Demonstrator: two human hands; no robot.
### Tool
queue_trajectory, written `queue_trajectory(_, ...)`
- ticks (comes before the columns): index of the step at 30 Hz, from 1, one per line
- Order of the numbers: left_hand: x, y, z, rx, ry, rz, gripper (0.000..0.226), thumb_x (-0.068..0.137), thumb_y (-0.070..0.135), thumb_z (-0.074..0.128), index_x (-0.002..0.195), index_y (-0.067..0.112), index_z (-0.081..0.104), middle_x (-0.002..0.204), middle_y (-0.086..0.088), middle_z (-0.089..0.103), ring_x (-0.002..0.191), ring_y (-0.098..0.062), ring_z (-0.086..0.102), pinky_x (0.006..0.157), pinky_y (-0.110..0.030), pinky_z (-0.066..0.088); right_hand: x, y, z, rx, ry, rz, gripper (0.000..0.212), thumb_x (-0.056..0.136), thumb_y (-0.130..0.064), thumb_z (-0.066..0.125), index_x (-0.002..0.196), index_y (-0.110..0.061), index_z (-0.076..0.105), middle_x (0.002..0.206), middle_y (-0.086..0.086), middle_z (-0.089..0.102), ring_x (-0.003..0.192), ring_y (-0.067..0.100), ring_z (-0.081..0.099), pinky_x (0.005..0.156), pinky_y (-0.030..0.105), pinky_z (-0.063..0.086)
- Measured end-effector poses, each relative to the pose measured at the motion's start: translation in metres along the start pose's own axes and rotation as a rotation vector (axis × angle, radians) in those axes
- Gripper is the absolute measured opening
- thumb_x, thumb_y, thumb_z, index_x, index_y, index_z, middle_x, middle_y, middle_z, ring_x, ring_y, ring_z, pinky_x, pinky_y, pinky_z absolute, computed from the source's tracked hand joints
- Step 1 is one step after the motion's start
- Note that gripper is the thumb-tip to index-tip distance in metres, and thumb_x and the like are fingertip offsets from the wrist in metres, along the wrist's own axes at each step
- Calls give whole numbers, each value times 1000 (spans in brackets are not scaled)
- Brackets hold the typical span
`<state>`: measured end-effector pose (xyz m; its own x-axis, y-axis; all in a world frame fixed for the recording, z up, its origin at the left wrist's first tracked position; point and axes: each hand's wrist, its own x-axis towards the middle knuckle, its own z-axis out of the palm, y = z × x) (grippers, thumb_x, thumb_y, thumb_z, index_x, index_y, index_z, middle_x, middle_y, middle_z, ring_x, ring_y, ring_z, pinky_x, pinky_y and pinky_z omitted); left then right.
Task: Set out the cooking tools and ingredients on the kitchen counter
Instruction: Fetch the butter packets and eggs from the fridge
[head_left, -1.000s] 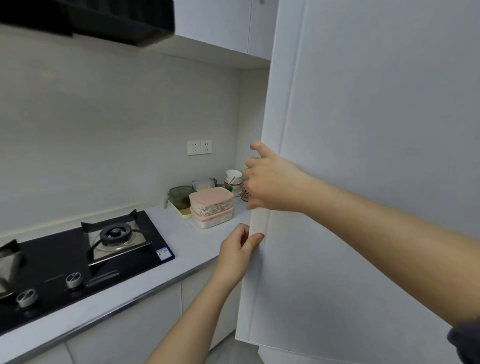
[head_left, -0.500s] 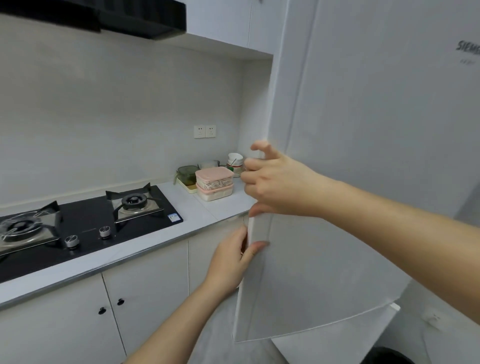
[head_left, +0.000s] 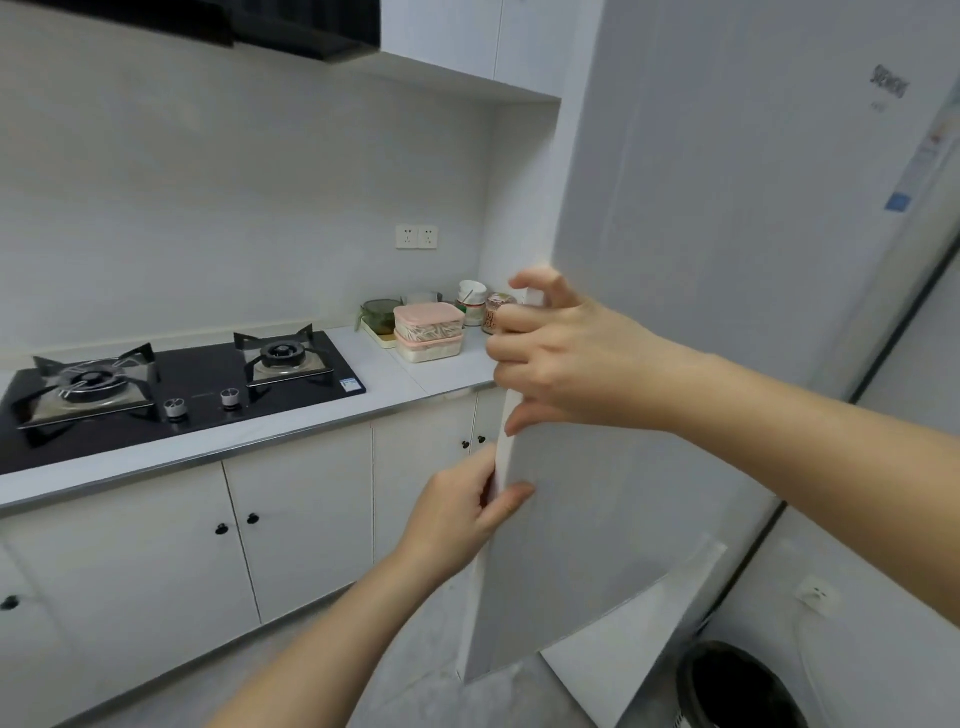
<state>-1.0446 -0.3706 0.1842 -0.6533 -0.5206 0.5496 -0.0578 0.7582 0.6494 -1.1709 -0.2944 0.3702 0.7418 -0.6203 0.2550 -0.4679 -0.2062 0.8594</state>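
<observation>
At the door (head_left: 675, 312) edge, the right hand (head_left: 561, 358) grips above and the left hand (head_left: 457, 514) pinches below, as the door stands wider than a moment ago; boxes (head_left: 428, 332) sit on the counter (head_left: 415, 376) left of it.

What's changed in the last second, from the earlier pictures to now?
The fridge door seems to have swung slightly further open. The view has drawn back, so more of the stove shows. Unchanged: left hand and right hand hold the door's edge; pink boxes sit on the counter.
</observation>
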Motion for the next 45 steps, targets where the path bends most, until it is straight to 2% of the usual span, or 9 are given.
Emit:
queue_trajectory(6,-27,28,13,13,6,-29,46,82,60,47,76,15,47,57,6,40,55,-10,39,51,-22,28,-21,-11,-36,-1,-26,6,45,77,-57,71,66,-14,64,70,-3,51,91,20,36,102,46,28)
queue_trajectory(13,-33,43,12,33,0,-71,31,85,56,50,70,33,36,56,9,39,55,-8,39,52,-22,29,-21,-14,-47,-42,-49,16,46,77,-60,68,65,-16,64,68,-4,48,89,20,31,103,46,28)
queue_trajectory(16,-34,44,10,40,-11,-82,35,85,56,52,69,30,35,57,7,40,55,-11,39,53,-27,32,-23,-18,-48,-13,-28,61,41,80,-54,67,65,-16,61,67,-2,48,87,22,34,105,48,31)
queue_trajectory(22,-57,18,-9,-9,-2,-137,19,84,57,38,83,39,44,76,13,57,68,-10,58,64,-30,47,-12,-76,-47,263,36,364,20,85,-28,51,79,-16,66,86,2,61,86,25,59,115,49,23)
queue_trajectory(28,-71,-30,-46,-4,117,-303,12,97,32,47,86,33,53,76,14,62,73,-8,60,61,-19,46,23,-141,-18,788,86,800,23,87,-26,51,98,-15,68,101,-1,61,97,16,57,98,34,42)
queue_trajectory(30,-74,-53,-64,-33,160,-372,12,97,25,50,88,30,56,79,12,63,74,-10,62,66,-29,51,45,-159,9,947,35,930,28,88,-31,46,102,-18,67,103,-5,59,99,13,55,89,28,45)
queue_trajectory(33,-72,-91,-93,-103,209,-465,16,96,17,51,86,27,58,79,14,63,71,-9,62,70,-42,54,81,-179,54,1124,-53,1101,25,92,-30,48,107,-20,65,107,-10,56,103,8,52,91,27,44)
queue_trajectory(39,-55,-156,-152,-210,213,-521,23,96,12,51,81,27,58,78,11,65,68,-9,62,74,-48,54,145,-203,126,1271,-59,1398,14,91,-16,59,101,-19,69,103,-11,61,100,1,56,86,13,40)
queue_trajectory(45,-14,-213,-202,-240,202,-513,23,95,9,51,79,24,59,80,10,65,69,-11,62,76,-47,53,199,-204,180,1299,26,1543,16,90,-8,59,96,-18,70,98,-10,65,96,-7,54,81,3,37)
